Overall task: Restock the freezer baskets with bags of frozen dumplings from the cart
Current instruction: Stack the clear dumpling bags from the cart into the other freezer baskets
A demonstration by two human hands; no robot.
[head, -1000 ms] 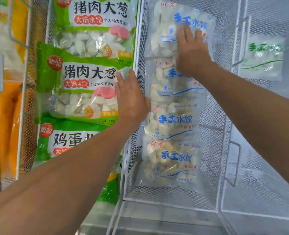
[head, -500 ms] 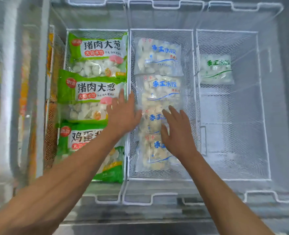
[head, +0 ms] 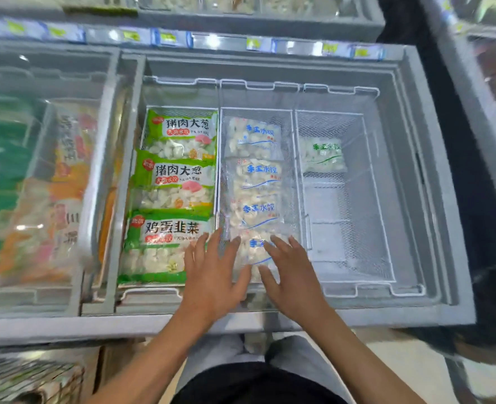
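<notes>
An open chest freezer holds three white wire baskets side by side. The left basket point(head: 179, 82) carries three green dumpling bags point(head: 176, 176). The middle basket point(head: 258, 84) holds a row of clear dumpling bags with blue print point(head: 255, 182). One clear bag with green print point(head: 324, 154) lies at the far end of the right basket point(head: 366, 199). My left hand point(head: 211, 275) and my right hand point(head: 293, 275) hover with spread, straight fingers over the nearest clear bag point(head: 252, 252) at the front of the middle basket. Neither hand holds anything.
A glass lid point(head: 37, 170) covers the freezer section to the left, with orange and green packs under it. A shelf edge with price tags point(head: 182, 39) runs along the back. A dark aisle gap lies to the right. A cardboard box point(head: 31, 377) sits low left by my legs.
Both hands have pulled back from deep in the baskets to the front edge. My head has risen, so the whole freezer is now in view.
</notes>
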